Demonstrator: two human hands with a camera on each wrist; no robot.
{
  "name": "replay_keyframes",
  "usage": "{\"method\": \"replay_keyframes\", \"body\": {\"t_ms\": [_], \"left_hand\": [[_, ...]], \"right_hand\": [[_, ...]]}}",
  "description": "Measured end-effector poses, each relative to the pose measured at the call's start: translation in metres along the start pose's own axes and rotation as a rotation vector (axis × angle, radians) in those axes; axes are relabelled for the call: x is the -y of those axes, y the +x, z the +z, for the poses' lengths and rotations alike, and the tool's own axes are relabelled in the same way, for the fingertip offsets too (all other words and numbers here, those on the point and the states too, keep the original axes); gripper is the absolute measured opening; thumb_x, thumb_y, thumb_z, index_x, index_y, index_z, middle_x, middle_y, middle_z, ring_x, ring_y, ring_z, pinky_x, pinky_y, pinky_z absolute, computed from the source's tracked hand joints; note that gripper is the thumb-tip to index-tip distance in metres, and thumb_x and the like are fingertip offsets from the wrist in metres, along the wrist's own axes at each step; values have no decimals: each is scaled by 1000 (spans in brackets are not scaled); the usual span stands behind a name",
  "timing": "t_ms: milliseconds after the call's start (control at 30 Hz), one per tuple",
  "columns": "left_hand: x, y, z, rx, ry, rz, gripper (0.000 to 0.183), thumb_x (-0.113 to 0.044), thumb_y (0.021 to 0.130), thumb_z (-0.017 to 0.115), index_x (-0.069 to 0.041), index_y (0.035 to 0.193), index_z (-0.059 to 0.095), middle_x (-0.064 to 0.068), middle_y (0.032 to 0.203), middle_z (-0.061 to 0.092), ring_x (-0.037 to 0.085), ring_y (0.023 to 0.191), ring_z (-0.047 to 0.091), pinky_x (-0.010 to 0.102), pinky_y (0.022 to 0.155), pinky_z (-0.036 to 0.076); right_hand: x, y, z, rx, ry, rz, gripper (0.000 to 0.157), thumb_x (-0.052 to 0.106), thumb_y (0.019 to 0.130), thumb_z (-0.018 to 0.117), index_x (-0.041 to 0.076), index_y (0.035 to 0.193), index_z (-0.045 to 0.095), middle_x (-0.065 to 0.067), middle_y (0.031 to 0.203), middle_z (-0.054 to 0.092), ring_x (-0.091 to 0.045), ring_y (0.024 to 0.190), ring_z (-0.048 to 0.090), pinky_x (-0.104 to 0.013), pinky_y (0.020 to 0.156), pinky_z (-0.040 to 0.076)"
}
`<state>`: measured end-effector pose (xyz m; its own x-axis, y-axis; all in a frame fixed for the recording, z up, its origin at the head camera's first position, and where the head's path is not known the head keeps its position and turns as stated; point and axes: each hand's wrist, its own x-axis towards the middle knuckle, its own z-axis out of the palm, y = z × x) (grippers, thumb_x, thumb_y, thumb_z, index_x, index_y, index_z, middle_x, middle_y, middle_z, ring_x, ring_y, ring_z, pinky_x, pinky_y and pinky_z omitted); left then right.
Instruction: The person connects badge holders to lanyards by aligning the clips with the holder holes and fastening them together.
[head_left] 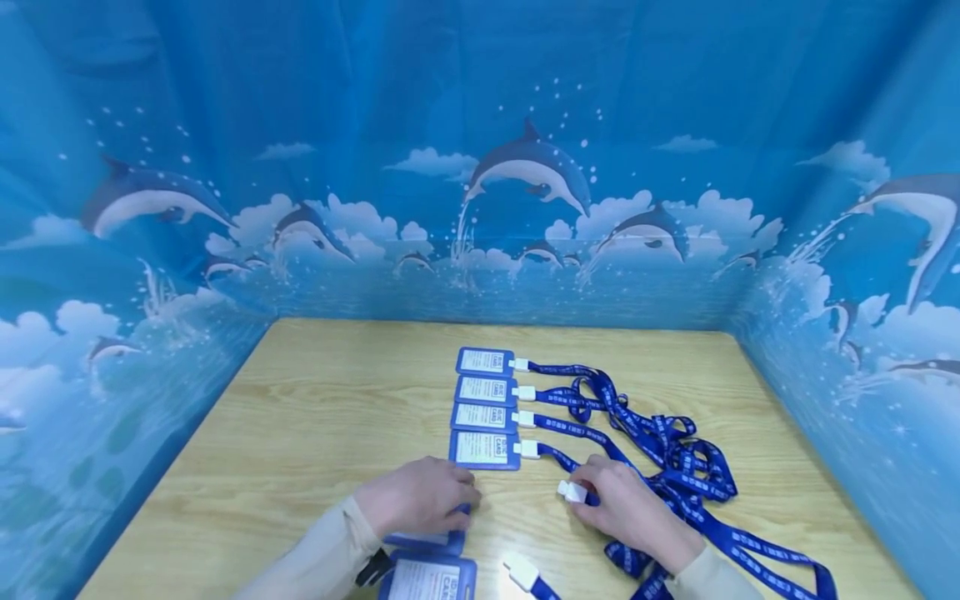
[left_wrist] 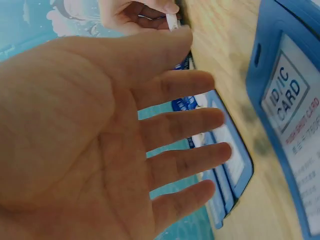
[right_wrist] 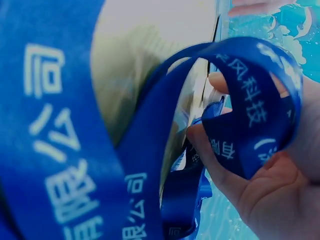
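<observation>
My left hand is over a blue ID card holder, partly hiding it. In the left wrist view the fingers are straight and spread, with nothing in the palm; another card holder is near them. With thumb and fingertips my right hand pinches the white clip of a blue lanyard. In the right wrist view, the lanyard strap loops in front of that hand and hides part of it. At the lower edge lie one more card holder and a lanyard with a white clip.
Several blue card holders lie in a column at mid-table, their white clips attached to lanyards. The straps run right into a tangled pile on the wooden table. Dolphin-printed blue curtains surround the back and sides.
</observation>
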<state>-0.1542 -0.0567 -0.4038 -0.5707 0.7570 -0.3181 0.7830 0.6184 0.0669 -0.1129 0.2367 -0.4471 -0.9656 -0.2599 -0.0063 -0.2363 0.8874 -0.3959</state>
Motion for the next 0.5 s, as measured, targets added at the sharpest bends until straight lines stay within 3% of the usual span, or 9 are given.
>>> {"method": "replay_keyframes", "body": {"t_ms": [233, 367, 500], "left_hand": [[0, -21, -8, 9, -51, -17, 34, -43, 96, 64, -28, 127, 70, -2, 130, 69, 18, 120, 65, 44, 106, 52], [-1, -28, -8, 56, -83, -40, 34, -44, 96, 64, -30, 126, 70, -7, 132, 68, 17, 120, 65, 41, 105, 53], [-2, -29, -2, 71, -47, -23, 31, -45, 95, 65, -30, 122, 73, -11, 125, 71, 12, 110, 67, 34, 99, 55]], "right_hand": [[-3, 0, 0, -34, -11, -76, 32, 21, 78, 86, 7, 105, 76, 7, 88, 61, -3, 73, 53, -16, 59, 48], [-2, 1, -1, -15, -10, -56, 33, 19, 78, 86, 8, 107, 76, 7, 89, 61, -5, 73, 52, -16, 58, 47], [-2, 2, -3, -3, -19, -42, 33, 19, 78, 86, 9, 108, 77, 7, 92, 62, -5, 77, 54, -17, 62, 49]]}}
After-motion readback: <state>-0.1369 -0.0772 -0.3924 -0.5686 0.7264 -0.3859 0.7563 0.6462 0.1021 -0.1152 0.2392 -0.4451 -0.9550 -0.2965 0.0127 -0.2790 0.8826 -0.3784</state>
